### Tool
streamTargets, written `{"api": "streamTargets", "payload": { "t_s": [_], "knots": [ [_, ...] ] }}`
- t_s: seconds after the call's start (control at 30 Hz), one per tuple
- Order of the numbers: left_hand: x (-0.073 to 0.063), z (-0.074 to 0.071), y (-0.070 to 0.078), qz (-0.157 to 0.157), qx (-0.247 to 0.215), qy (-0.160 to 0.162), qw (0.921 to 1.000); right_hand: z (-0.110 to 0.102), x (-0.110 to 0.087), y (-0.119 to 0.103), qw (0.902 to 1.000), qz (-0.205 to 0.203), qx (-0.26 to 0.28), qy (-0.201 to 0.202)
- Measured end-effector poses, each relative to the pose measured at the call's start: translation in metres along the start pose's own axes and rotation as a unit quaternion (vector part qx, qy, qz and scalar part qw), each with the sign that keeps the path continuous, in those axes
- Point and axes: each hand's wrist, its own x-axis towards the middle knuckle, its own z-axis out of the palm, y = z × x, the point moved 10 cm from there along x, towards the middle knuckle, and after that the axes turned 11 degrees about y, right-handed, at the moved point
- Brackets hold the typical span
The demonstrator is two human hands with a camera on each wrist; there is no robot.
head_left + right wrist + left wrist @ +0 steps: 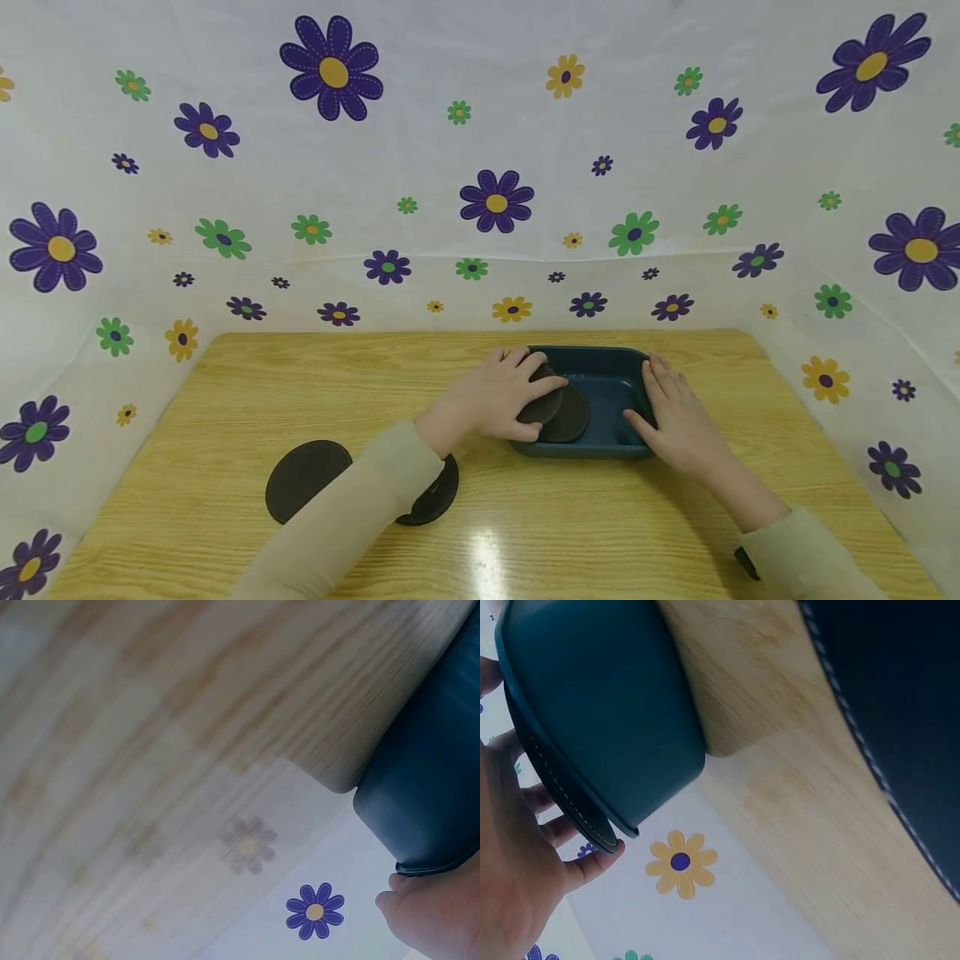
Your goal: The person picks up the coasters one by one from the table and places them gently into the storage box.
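Note:
In the head view, my left hand (504, 398) grips a round black coaster (542, 407) over the left end of a dark blue rectangular tub (592, 452). Pale stitching runs round this coaster (559, 784) in the left wrist view, where it leans along the tub's rim between thumb and fingers. Beneath it, a second black coaster (573, 417) lies inside the tub, partly covered. My right hand (682, 425) rests on the tub's right rim, fingers fairly straight along it and thumb pointing inward over the edge.
Two more black discs lie on the wooden table: one at the left (306, 479), partly behind my left sleeve, and another (435, 500) just right of that forearm. A white flowered cloth (420, 150) stands round the back and sides of the table.

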Motion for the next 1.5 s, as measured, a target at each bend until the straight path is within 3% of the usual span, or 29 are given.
{"api": "streamTargets", "payload": {
  "t_s": [0.4,0.63,1.13,1.5],
  "knots": [
    [0.022,0.001,0.017,0.015,0.006,0.010,0.9998,-0.001,0.000,-0.001,1.0000,0.000,0.004,0.004],
    [0.031,0.006,0.028,0.024,0.020,0.000,0.9995,0.000,0.001,-0.001,1.0000,0.005,0.001,-0.003],
    [0.031,0.013,0.030,0.024,0.041,-0.019,0.9987,0.000,0.001,0.000,1.0000,0.005,0.004,-0.003],
    [0.015,0.005,0.028,0.033,0.048,-0.008,0.9982,-0.001,-0.001,-0.001,1.0000,0.003,0.008,0.000]
  ]
}}
